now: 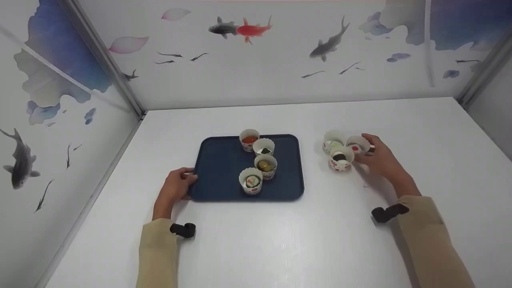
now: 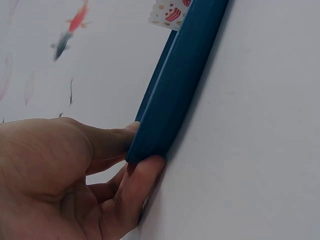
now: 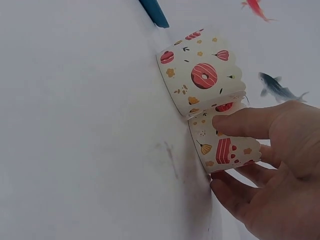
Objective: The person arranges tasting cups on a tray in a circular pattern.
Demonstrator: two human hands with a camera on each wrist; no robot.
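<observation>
My left hand (image 1: 175, 186) grips the left edge of a dark blue tray (image 1: 220, 168), thumb on top and fingers beneath in the left wrist view. Several paper baking cups stand on the tray; the front one (image 1: 251, 189) holds a sushi-like roll slice, the back one (image 1: 250, 148) something orange-red. Right of the tray, three cups cluster together. My right hand (image 1: 378, 158) holds the rightmost paper cup (image 3: 220, 150), its thumb on the near side and fingers around the far side. The front cup (image 1: 340, 164) of the cluster hides part of the cup (image 1: 331, 148) behind.
A white table (image 1: 256, 240) lies under everything. White panels (image 1: 276, 72) with painted fish rise at the back and left, joined by metal posts (image 1: 106, 56). Each wrist wears a black camera mount (image 1: 184, 230).
</observation>
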